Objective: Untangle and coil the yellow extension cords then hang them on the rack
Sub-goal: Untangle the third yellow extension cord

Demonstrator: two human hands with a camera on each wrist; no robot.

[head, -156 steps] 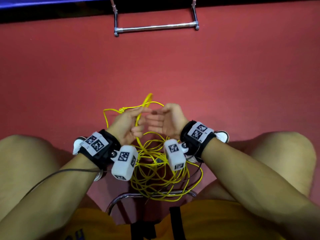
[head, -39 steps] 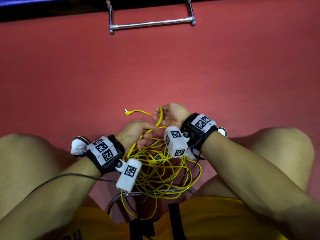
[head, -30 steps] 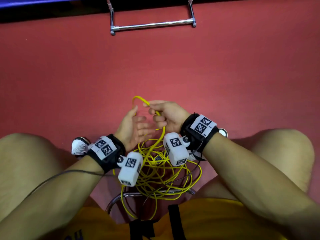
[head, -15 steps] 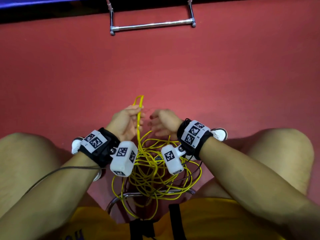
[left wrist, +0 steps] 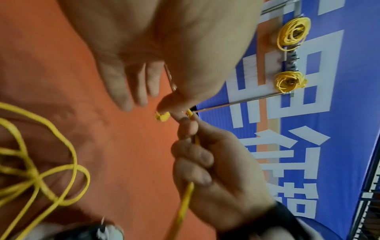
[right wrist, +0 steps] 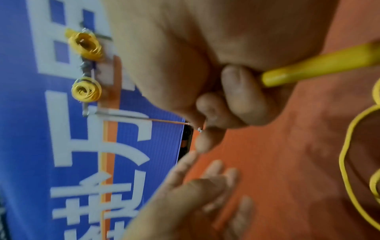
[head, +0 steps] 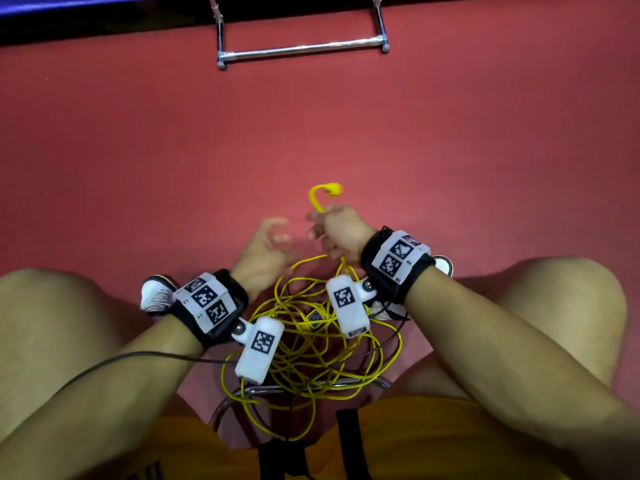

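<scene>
Cord tangled on floor between knees; one end held in fist of right hand, strand running through fist lengthwise, plug curling out beyond knuckles. Left hand spread, empty, just beside, nearest to free end. Rack well ahead.

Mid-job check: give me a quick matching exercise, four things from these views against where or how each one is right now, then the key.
Things
1. person's right hand
2. person's left hand
3. tangled heap of thin yellow extension cord
4. two coiled yellow cord bundles

States
A. fingers spread, holding nothing
B. hanging on the metal rack against the blue banner
C. loose on the red floor between the knees
D. fist closed round a cord near its plug end

Pairs: 1-D, 2-A, 3-C, 4-B
</scene>
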